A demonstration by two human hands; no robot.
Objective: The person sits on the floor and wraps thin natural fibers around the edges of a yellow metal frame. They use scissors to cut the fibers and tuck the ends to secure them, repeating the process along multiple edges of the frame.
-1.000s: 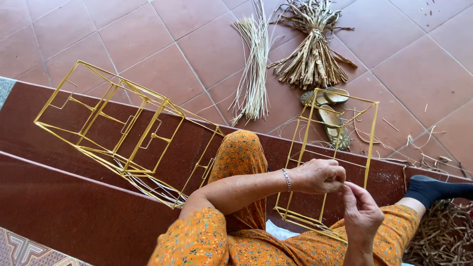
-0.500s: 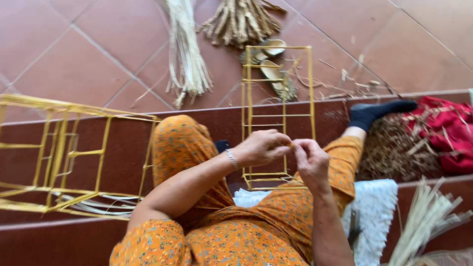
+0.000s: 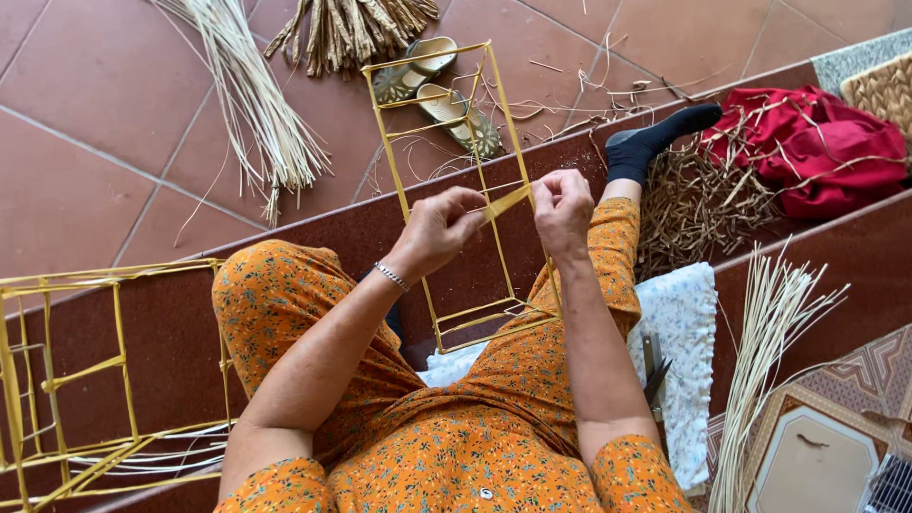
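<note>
Head view: left hand (image 3: 439,228) and right hand (image 3: 562,207) both pinched shut on a flat yellow straw strip (image 3: 506,201) stretched between them, in front of the tall yellow wire frame (image 3: 463,180) standing between the knees. Pale reed bundle (image 3: 252,95) lies on the tiled floor (image 3: 85,123), well apart.

Both hands raised over the yellow wire frame (image 3: 446,190), left hand (image 3: 439,228) and right hand (image 3: 562,207) pinching a flat yellow strip (image 3: 505,201) stretched taut between their fingers (image 3: 472,220), sandals (image 3: 439,87) beyond.
</note>
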